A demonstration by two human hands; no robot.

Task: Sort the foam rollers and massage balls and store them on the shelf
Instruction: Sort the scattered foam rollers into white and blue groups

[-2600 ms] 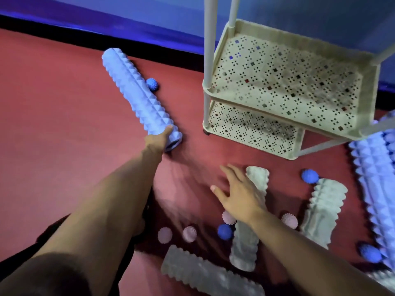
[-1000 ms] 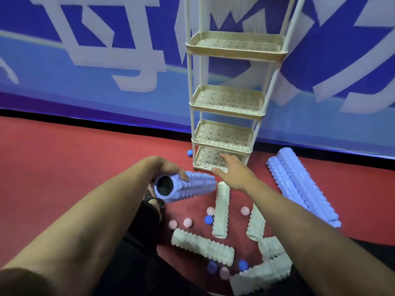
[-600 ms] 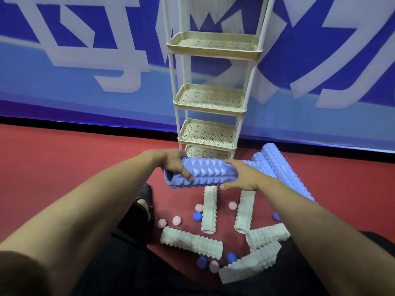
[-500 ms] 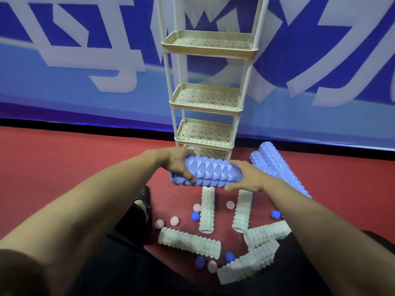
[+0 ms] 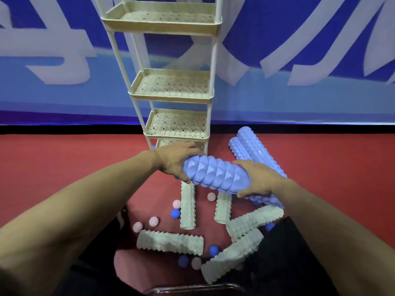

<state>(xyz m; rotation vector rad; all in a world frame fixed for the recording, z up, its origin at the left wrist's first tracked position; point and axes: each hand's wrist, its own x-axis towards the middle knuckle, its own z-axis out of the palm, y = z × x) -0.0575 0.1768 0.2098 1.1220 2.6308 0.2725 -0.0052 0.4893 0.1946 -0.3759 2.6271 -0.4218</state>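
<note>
A person's left hand (image 5: 173, 160) and right hand (image 5: 259, 180) grip opposite ends of a blue foam roller (image 5: 215, 175), held level above the red floor (image 5: 53, 167) before the cream shelf (image 5: 171, 97); the banner's (image 5: 299, 39) white lettering is unreadable.

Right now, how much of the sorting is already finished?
Nothing is stored yet: every visible tier of the shelf is bare. In hand: both hands, left hand and right hand, hold one blue roller. Left: two blue rollers, the pale rollers and the spiky balls on the floor.
</note>
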